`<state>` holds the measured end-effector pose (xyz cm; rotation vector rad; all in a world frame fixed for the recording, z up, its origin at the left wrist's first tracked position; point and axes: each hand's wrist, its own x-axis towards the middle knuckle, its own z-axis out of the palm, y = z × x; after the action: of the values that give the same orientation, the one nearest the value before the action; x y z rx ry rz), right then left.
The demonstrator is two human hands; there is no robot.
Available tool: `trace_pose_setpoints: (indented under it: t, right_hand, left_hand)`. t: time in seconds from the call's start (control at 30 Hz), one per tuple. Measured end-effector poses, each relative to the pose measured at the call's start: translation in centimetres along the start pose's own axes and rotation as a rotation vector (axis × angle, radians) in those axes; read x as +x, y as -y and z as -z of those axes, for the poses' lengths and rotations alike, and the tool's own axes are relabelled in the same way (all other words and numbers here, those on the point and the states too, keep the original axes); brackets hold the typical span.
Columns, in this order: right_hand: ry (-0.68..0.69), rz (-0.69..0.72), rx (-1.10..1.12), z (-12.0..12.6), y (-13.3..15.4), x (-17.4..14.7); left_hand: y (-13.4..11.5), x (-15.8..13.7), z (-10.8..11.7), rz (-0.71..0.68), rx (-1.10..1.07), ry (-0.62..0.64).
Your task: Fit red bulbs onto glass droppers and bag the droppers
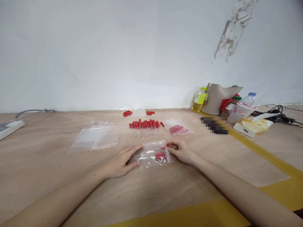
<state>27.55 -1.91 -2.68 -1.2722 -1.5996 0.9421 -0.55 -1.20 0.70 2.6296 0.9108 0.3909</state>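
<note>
A clear zip bag point(149, 161) lies in front of me with a few red-bulbed glass droppers in it. My left hand point(121, 162) holds the bag's left end, thumb at the near corner and fingers at the far one. At the bag's right end, my right hand point(181, 152) pinches the red bulb of a dropper point(163, 147), whose tube points left into the bag. Just beyond lies a row of droppers point(145, 125), red bulbs away from me. A filled zip bag point(177, 127) of red-bulbed droppers is right of the row.
Flat clear bags point(99, 136) lie at left. Loose red bulbs point(127, 113) sit on plastic by the wall. A power strip point(11, 129) is far left. At right stand a yellow drink bottle point(199, 100), a grey container point(211, 101), a cup point(242, 112) and black cables point(281, 116).
</note>
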Motion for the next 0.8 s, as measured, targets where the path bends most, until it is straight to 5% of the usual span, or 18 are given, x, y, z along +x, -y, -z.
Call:
trace_pose_setpoints:
  t: [0.13,0.33,0.47,0.63,0.8]
  right_hand:
    - [-0.028,0.049,-0.008,-0.5,0.1,0.3]
    - [0.174,0.108,-0.048,-0.5,0.8,0.2]
    - [-0.069,0.124,-0.17,0.2,0.9,1.2]
    - [-0.254,0.141,-0.651,1.7,1.0,5.4]
    - [-0.348,-0.133,-0.901,1.5,1.8,10.0]
  left_hand:
    - [0.1,0.0,-0.1,0.006,-0.047,-0.003]
    - [0.2,0.0,-0.1,0.029,-0.098,-0.018]
    - [0.2,0.2,0.0,-0.024,-0.137,-0.034]
    - [0.2,0.3,-0.1,-0.051,-0.18,-0.041]
    - [0.6,0.1,-0.3,-0.046,-0.094,-0.035]
